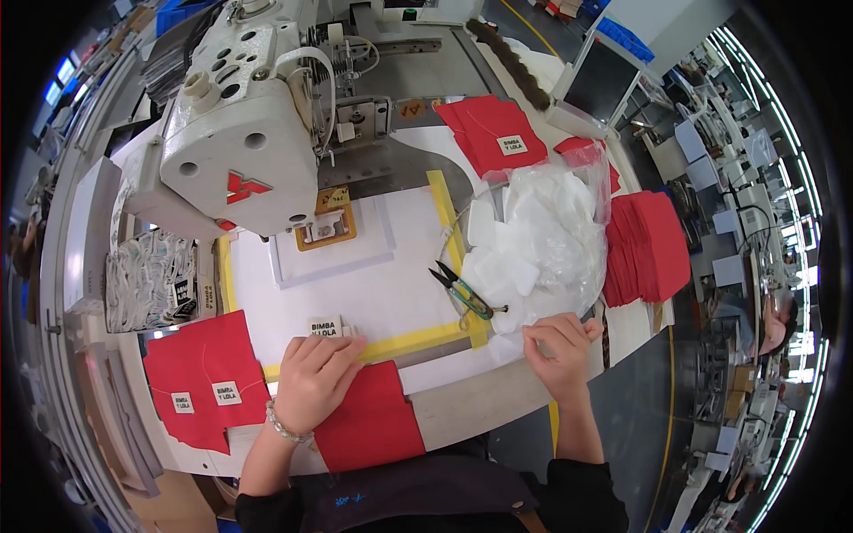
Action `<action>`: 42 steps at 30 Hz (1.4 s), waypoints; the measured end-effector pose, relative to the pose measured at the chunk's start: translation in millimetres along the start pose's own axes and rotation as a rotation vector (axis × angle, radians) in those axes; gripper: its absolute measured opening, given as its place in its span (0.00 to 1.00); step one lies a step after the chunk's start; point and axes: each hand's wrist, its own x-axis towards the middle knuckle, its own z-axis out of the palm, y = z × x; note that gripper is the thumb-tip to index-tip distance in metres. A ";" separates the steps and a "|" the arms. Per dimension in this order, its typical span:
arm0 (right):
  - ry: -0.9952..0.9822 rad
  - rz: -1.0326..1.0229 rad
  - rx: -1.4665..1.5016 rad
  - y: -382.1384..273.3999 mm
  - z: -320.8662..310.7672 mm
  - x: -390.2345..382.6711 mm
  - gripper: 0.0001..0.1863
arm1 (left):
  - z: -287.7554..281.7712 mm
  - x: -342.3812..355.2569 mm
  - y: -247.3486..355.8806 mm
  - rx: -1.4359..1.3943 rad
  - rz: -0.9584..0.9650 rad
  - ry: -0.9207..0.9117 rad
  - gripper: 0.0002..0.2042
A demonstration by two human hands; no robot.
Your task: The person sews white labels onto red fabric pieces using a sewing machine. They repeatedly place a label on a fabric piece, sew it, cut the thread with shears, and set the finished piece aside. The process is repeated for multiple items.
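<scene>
My left hand [315,382], fingers curled together, lies over the lower part of a small white printed label [323,324] at the front of the white board [355,311]; its grip is hidden. A red fabric panel [373,426] lies beneath and beside that hand. My right hand [560,355] has thumb and fingers drawn together at the front of a bagged pile of white squares [542,231]; what they grip is unclear. Black-and-green thread snips [466,293] lie between board and pile.
An industrial sewing machine [231,142] stands back left. Red panels with labels lie left [204,373] and back [484,133]; a red stack [644,249] is right. A box of labels [155,280] sits left. Other workers [773,320] are at far right.
</scene>
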 end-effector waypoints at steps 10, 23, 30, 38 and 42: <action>-0.127 0.035 0.974 -66.9 39.9 5.0 0.10 | 14.4 -1.6 22.7 -0.427 -0.070 0.022 0.19; -0.268 0.163 1.292 -101.6 71.5 -7.0 0.09 | 12.0 -27.0 17.5 -0.992 -0.447 0.066 0.02; -0.374 0.382 1.562 -114.6 68.2 5.6 0.16 | 4.6 -29.0 12.4 -1.087 -0.539 0.188 0.03; -0.334 0.090 0.940 -105.4 61.3 34.2 0.12 | 5.6 -35.8 3.0 -1.040 -0.479 0.186 0.04; -0.276 -0.005 0.888 -103.2 63.6 49.3 0.10 | 6.0 -32.8 -3.1 -0.960 -0.429 0.189 0.08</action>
